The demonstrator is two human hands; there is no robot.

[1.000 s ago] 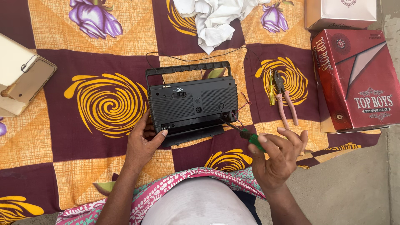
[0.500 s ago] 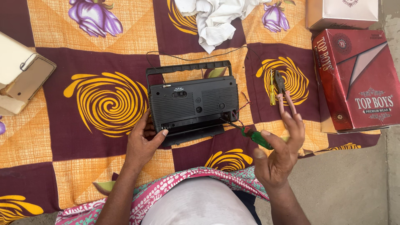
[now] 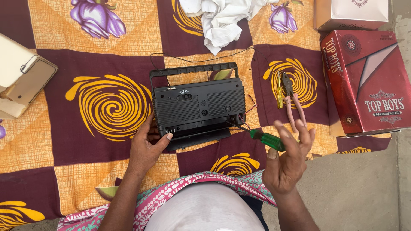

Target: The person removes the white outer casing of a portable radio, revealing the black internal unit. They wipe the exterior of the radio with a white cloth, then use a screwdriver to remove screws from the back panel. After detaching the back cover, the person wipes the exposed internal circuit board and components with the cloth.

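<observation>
Both forearms are seen bare, no sleeves being worn; a pink floral-patterned garment [image 3: 171, 194] is draped over the lap.

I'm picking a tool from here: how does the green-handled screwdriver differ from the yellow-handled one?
The green-handled screwdriver is in the right hand, its tip at the black radio's lower right corner; the yellow-handled screwdriver lies untouched on the patterned cloth beside the pink-handled pliers. The green one slants across the cloth; the yellow one points straight up the picture. The green handle looks thicker. Both have translucent handles.
</observation>
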